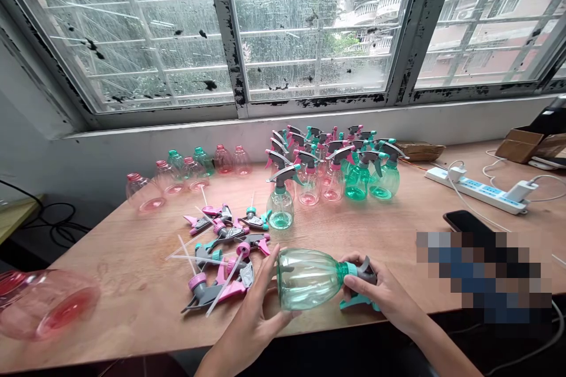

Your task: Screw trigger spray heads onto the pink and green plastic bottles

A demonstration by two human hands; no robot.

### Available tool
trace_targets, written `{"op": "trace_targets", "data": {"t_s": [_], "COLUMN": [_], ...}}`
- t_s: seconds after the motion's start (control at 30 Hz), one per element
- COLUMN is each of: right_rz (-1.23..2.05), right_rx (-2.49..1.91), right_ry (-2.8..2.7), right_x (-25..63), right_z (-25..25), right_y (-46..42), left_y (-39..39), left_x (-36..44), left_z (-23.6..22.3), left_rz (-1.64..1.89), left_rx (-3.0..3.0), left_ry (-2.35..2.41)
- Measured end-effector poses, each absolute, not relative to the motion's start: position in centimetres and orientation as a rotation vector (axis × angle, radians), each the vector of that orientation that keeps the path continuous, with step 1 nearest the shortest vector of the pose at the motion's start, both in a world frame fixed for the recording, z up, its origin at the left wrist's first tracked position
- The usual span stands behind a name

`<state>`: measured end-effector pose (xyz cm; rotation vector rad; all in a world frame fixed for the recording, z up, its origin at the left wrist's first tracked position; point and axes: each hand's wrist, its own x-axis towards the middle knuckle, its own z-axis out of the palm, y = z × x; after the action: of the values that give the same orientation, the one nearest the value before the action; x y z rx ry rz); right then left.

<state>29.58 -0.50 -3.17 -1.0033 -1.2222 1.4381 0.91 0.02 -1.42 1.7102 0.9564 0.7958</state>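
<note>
A clear green spray bottle (309,278) lies sideways in the air over the table's front edge, its base to the left. My left hand (260,312) cups the base, thumb below and fingers behind. My right hand (380,288) is closed round the grey and turquoise spray head (360,274) at the bottle's neck; the fingertips are partly hidden. Left of the bottle lies a loose pile of pink, turquoise and grey spray heads (230,232) with thin white tubes. Just behind stands a green bottle (280,209) with its spray head on.
Several pink and green bottles with spray heads (333,179) stand in a group by the wall. Bottles without heads (194,174) stand back left, and a large pink one (48,303) is front left. On the right are a power strip (477,188), a phone (471,227) and cables.
</note>
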Motion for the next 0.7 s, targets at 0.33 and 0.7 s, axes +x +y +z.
{"op": "trace_targets", "data": {"t_s": [0.33,0.7], "right_rz": [1.43,1.437], "right_rx": [-1.013,-1.014], "right_ry": [-1.22,-1.214], "right_x": [29.47,29.43], "right_z": [-2.91,-2.88], "right_y": [-0.5,-0.51], "left_y": [-0.3,-0.13], "left_x": [1.06,0.74], "left_z": [-1.0,-1.42], "left_rz": [0.79,0.774], "left_rx": [1.67,1.786], "left_ry": [0.992,0.996]}}
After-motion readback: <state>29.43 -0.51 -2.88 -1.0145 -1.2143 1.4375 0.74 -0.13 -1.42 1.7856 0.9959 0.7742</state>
